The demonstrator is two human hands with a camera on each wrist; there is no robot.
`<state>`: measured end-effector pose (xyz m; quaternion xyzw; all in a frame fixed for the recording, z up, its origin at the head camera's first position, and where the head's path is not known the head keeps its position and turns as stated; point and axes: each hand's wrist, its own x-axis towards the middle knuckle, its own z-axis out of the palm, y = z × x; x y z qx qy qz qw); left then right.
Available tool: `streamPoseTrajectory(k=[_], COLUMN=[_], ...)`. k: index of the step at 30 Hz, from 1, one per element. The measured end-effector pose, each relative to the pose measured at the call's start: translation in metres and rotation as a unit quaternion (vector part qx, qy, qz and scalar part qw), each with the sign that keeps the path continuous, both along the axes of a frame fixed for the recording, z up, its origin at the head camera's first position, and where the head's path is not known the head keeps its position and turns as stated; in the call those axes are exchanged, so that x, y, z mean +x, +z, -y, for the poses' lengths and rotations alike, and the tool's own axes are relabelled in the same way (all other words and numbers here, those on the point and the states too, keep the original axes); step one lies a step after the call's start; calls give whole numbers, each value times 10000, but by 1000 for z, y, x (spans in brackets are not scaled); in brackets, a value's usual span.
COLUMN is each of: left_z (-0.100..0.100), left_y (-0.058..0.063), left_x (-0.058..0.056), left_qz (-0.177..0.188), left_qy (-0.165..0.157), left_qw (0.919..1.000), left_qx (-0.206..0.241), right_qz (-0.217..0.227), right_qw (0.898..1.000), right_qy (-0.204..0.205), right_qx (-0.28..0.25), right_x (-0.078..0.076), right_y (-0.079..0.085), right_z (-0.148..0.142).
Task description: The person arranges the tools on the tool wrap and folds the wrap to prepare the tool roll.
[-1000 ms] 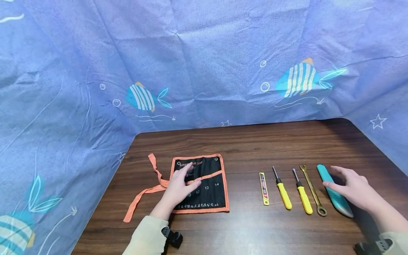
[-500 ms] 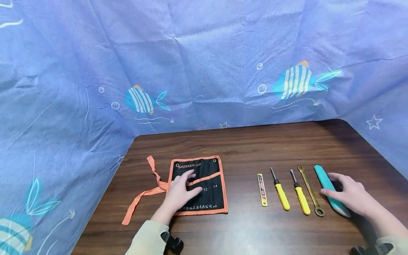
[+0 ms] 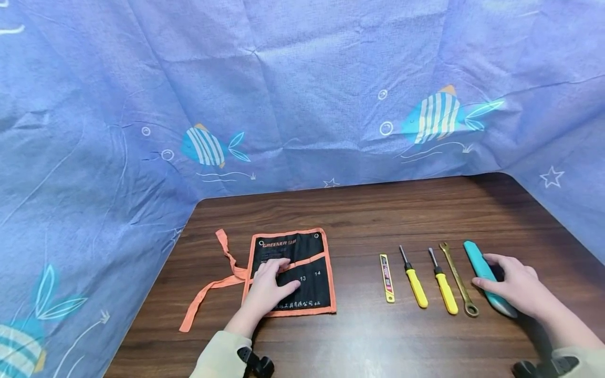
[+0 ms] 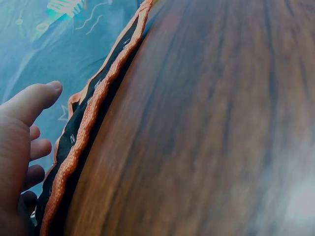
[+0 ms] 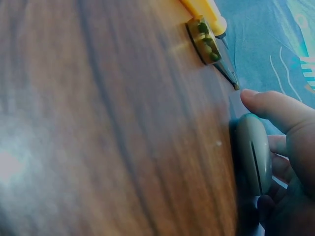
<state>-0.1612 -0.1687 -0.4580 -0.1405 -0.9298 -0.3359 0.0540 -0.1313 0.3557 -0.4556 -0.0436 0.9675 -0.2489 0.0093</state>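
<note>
The teal tool (image 3: 480, 265) is lying on the table (image 3: 364, 336) at the right end of the row, and the right hand (image 3: 516, 284) is straddling it, lower than a second ago. Its thumb is crossing over the tool while the fingers are curving loosely down the far side. The right wrist view is showing a gap between thumb and tool; whether any finger is touching it, I cannot tell. The tool is keeping its place, so the work seems to be passing from reach toward grasp, with nothing lifted.

Next to it, the wrench (image 3: 457, 278), one screwdriver (image 3: 445, 290), another screwdriver (image 3: 416, 286) and the yellow strip (image 3: 386, 279) are lying unmoved.

Farther left, the left hand (image 3: 269, 290) has also been sinking, over the pouch (image 3: 309, 289). Its thumb and fingers are staying apart and relaxed, visibly gripping nothing; contact I cannot tell. It seems to be settling there to steady the pouch, which is lying flat, its ribbon (image 3: 195, 307) trailing off the left side.
</note>
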Motion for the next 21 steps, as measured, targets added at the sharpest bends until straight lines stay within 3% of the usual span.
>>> streamPoseTrajectory(k=[12,21], left_z=[-8,-14], left_y=[-5,-5], left_x=[0,2], left_qz=[134,-77], left_qy=[105,280], left_qw=[9990,9950], left_qx=[-415,-954], right_qz=[13,48], right_qw=[10000,9999], right_qy=[-71,-138], right_qx=[6,-7], right_x=[1,2], right_y=[0,0], right_z=[2,3])
